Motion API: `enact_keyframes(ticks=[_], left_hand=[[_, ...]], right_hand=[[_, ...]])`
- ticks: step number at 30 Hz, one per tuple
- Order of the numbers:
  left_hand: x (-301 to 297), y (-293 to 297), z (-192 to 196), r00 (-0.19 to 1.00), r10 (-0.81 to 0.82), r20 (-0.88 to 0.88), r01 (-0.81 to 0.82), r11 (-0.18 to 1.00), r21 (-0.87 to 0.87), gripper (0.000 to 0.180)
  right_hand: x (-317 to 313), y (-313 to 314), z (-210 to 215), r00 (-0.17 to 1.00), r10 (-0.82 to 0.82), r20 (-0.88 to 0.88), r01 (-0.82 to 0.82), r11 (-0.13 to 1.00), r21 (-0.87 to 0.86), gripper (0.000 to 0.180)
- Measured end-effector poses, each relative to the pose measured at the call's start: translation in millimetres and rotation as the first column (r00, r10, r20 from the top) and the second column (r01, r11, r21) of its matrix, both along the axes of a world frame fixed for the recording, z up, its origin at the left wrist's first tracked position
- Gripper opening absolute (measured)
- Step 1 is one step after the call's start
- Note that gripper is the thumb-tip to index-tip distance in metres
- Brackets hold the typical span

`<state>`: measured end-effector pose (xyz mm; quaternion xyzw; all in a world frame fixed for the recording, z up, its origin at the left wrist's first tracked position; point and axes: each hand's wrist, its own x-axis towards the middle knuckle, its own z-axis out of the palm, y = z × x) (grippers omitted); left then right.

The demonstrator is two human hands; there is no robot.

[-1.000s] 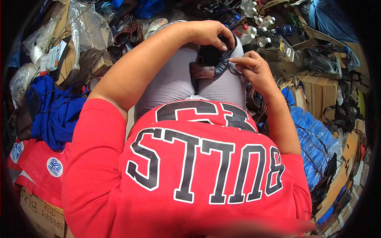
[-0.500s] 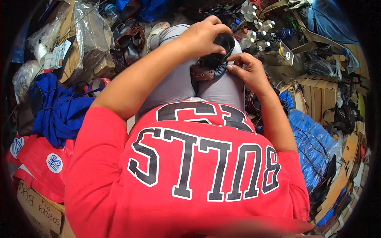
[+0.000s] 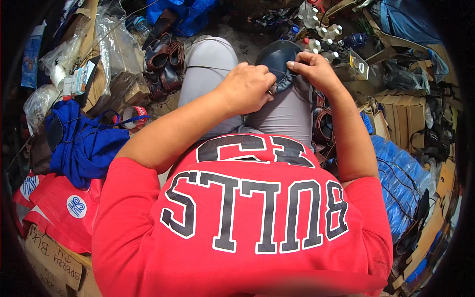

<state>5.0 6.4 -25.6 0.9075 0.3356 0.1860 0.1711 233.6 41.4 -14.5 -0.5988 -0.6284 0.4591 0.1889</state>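
A dark navy leather shoe (image 3: 273, 57) rests over my right knee with its smooth upper facing up. Gathered stitching shows along the edge toward me. My left hand (image 3: 250, 88) is closed in a fist against the shoe's near left side. A small dark end shows by its fingers, too little to name. At the shoe's right edge my right hand (image 3: 316, 73) pinches thumb and forefinger together; what lies between them is too small to make out. A thin dark thread (image 3: 210, 68) runs across my left knee (image 3: 208, 52).
Beyond my right knee stand several plastic bottles (image 3: 326, 37). Brown shoes (image 3: 166, 62) lie left of my legs, near a blue cloth (image 3: 84, 143) and red bags (image 3: 62, 208). Cardboard (image 3: 403, 116) and blue plastic sheeting (image 3: 396, 173) crowd the right side.
The shoe has turned from showing its dark opening and brown part to showing its navy upper. My left hand has come down toward me and closed; my right hand has shifted slightly up and right.
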Motion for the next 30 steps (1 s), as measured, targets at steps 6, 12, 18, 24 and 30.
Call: enact_keyframes(ticks=[6, 12, 18, 24, 30], left_hand=[[-24.9, 17.8, 11.8, 0.997, -0.014, 0.077, 0.038, 0.946, -0.322, 0.032], [-37.0, 74.1, -6.0, 0.986, 0.165, -0.024, -0.166, 0.977, -0.132, 0.029], [-67.8, 91.0, -6.1, 0.978, 0.21, 0.011, -0.187, 0.894, -0.408, 0.017], [-83.4, 97.7, -2.0, 0.958, 0.287, -0.007, -0.286, 0.95, -0.123, 0.02], [-31.7, 123.0, -13.3, 0.959, 0.133, -0.25, -0.167, 0.979, -0.12, 0.021]], right_hand=[[-33.6, -23.4, 9.6, 0.969, -0.171, 0.181, 0.066, 0.876, 0.477, 0.019], [-15.8, -34.4, 10.2, 0.94, 0.105, 0.326, -0.297, 0.726, 0.621, 0.012], [-8.3, -37.1, 13.7, 0.958, 0.154, 0.244, -0.254, 0.851, 0.459, 0.018], [-10.3, -46.4, 9.8, 0.966, 0.106, 0.236, -0.203, 0.876, 0.437, 0.022], [-18.7, -58.0, -4.1, 0.932, 0.064, 0.357, -0.282, 0.746, 0.603, 0.031]])
